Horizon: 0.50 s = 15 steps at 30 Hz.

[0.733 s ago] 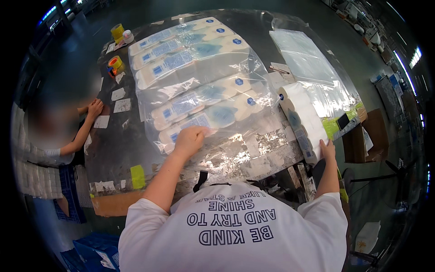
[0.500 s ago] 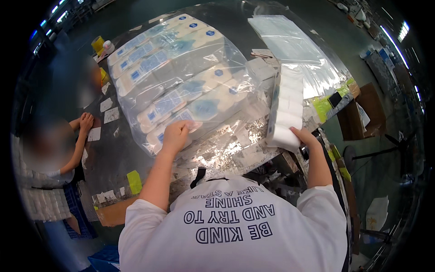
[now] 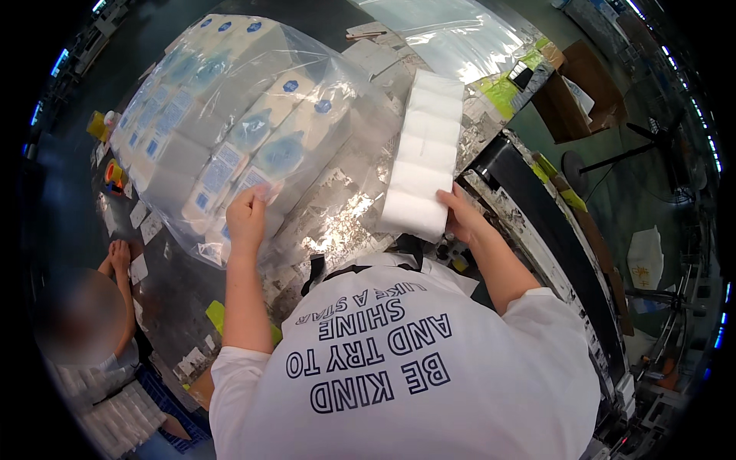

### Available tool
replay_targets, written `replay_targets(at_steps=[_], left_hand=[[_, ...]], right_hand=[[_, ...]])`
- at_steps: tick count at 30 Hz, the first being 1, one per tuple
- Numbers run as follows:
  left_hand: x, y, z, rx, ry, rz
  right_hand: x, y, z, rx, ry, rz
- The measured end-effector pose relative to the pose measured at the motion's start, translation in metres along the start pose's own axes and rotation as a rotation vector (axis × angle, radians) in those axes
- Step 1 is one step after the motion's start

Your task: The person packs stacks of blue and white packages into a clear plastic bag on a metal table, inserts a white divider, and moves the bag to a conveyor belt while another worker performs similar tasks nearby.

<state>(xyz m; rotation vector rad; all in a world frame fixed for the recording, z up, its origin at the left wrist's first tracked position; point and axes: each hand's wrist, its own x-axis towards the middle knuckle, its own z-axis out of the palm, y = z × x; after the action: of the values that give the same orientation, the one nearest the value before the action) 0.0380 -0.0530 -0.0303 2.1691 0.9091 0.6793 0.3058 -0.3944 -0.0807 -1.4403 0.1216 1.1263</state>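
A large clear plastic bag lies on the table to the left, filled with rows of white packs printed in blue. My left hand is closed in a pinch on the bag's near edge. On the right, my right hand grips the near end of a long pack of white paper rolls, its fingers partly hidden behind the pack. That pack slants away from me beside the bag's open-looking right end, where loose film spreads.
Stacked clear plastic film lies at the far right. A black conveyor belt runs along my right, with a cardboard box beyond. At left are an orange tape roll and another person's clasped hands.
My view has shifted, bringing more of the conveyor into sight. The roll pack has come closer to my body in my right hand. My left hand keeps its pinch on the bag.
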Motion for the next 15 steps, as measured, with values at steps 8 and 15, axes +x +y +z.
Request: replay_targets(at_steps=[8,15], left_hand=[[0.000,-0.002,0.002,-0.024,0.008,0.027],[-0.002,0.000,-0.002,0.017,0.000,0.037]], right_hand=[[0.010,0.017,0.004,0.057,-0.055,-0.069],[-0.032,0.029,-0.010,0.050,-0.191,-0.073]])
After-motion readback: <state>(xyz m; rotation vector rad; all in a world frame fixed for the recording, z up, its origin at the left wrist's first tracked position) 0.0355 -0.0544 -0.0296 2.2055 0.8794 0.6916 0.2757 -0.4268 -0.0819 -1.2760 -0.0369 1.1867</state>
